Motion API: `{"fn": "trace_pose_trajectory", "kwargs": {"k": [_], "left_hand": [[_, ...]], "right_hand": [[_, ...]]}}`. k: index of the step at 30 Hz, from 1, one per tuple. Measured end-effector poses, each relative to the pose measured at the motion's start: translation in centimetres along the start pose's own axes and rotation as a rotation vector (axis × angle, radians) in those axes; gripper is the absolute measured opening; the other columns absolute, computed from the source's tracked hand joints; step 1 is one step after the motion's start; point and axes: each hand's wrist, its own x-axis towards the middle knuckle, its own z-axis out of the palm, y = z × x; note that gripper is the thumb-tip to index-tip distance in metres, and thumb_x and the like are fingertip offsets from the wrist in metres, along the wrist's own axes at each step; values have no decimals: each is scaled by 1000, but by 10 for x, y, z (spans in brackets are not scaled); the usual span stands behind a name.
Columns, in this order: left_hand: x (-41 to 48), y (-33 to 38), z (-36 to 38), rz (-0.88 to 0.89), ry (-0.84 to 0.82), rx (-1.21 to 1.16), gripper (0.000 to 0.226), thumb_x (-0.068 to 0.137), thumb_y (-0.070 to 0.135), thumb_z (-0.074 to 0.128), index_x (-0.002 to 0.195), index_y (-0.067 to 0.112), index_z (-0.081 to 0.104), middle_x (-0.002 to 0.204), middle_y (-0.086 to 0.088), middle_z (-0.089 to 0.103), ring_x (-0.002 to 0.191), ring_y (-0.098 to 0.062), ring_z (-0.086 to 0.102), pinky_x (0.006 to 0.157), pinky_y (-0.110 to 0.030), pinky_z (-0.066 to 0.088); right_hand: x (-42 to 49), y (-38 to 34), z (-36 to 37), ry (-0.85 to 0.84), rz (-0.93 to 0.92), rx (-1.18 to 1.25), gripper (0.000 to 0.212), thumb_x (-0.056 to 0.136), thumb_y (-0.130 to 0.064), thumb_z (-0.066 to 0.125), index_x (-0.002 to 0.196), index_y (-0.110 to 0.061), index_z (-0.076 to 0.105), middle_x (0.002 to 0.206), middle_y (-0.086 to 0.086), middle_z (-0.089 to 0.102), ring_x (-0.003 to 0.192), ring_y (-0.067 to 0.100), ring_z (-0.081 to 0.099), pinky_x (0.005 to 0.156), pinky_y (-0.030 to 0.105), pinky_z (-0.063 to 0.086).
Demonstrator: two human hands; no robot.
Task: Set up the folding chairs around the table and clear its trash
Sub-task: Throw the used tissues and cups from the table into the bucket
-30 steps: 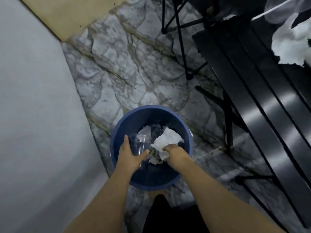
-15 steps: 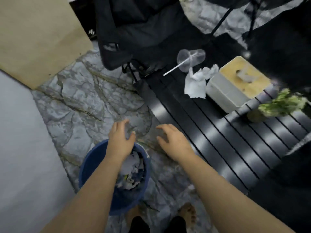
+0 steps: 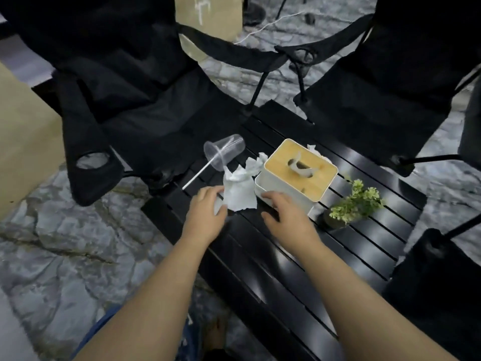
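Observation:
On the black slatted table (image 3: pixel 283 259) lies a crumpled white tissue (image 3: pixel 240 190), and behind it a clear plastic cup (image 3: pixel 225 151) rests on its side with a white straw (image 3: pixel 200 173). My left hand (image 3: pixel 205 212) reaches the tissue's left edge, where its fingers touch the paper. My right hand (image 3: pixel 283 214) hovers with relaxed fingers at the near corner of the white tissue box (image 3: pixel 283 188) and holds nothing. Two black folding chairs stand unfolded at the table's far side, one on the left (image 3: pixel 125 105) and one on the right (image 3: pixel 390 82).
A small potted plant (image 3: pixel 354 201) stands right of the tissue box, and another bit of tissue (image 3: pixel 313 149) lies behind the box. Part of a third black chair (image 3: pixel 437 282) is at the lower right. A blue rim (image 3: pixel 101 327) shows under my left forearm. A brown box (image 3: pixel 23 142) sits far left.
Both hands let go of a cup and tissue in the blue bin, then rose and reached forward over the table. The view swung up from the bin to the table.

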Motion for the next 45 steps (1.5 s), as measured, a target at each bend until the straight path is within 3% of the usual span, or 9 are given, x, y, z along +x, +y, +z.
{"fn": "trace_pose_trajectory", "kwargs": {"k": [4,8,12,15,22,27,32,39,45], "left_hand": [[55,-16,30,87,-152,123,58,85,25,59,138,28,36,148,4,35,132,-25,32,108,-36,30],[83,-35,54,174,-375,316,74,85,23,57,143,41,16,151,9,31,129,-25,31,105,-43,36],[93,-66,55,229,-316,227,47,88,14,47,133,27,48,121,-8,55,117,-30,40,97,-44,42],[95,-91,37,158,-205,100,29,83,5,56,108,15,68,99,-10,62,104,-30,50,92,-43,44],[97,-109,20,105,-203,63,14,82,6,57,92,11,66,92,-3,57,97,-19,52,83,-33,44],[93,-111,18,137,-137,54,16,82,3,55,90,9,68,90,-4,61,89,-11,38,76,-20,33],[75,-117,-7,88,-63,57,17,81,2,50,85,6,66,87,-7,60,85,-16,41,72,-22,31],[-11,-139,-45,-72,97,50,28,72,15,44,76,3,68,78,-16,64,76,-35,55,62,-25,29],[-152,-153,-61,-353,229,-84,12,79,-9,57,76,0,64,83,-4,48,63,-8,44,57,-6,34]], "right_hand": [[63,-5,-8,108,-7,38,38,90,-13,53,127,-20,50,129,1,52,117,18,50,92,29,42],[117,-10,-5,129,-32,2,40,89,-10,54,127,-21,50,131,0,50,112,18,53,87,24,39],[159,-12,10,51,-130,-108,47,87,-8,56,131,-21,49,142,1,41,127,19,40,97,21,31],[186,-17,28,13,-200,-194,52,84,-7,58,133,-23,48,150,3,33,138,23,29,108,42,34],[234,-20,54,-212,-146,-522,77,85,-2,49,145,-39,17,159,-5,6,147,21,-2,113,45,16],[235,-20,76,-30,-121,-499,69,87,-12,55,143,-37,25,153,-3,26,142,24,17,107,45,26],[217,-41,72,33,-142,-425,74,82,-24,65,142,-38,25,151,-5,31,138,22,26,105,45,30],[129,-84,75,-26,-241,-321,78,77,-34,69,142,-32,27,141,-2,41,132,22,34,104,44,31],[15,-109,123,-246,-261,-154,83,71,-39,76,140,-31,30,134,1,47,121,24,46,99,44,43]]}}
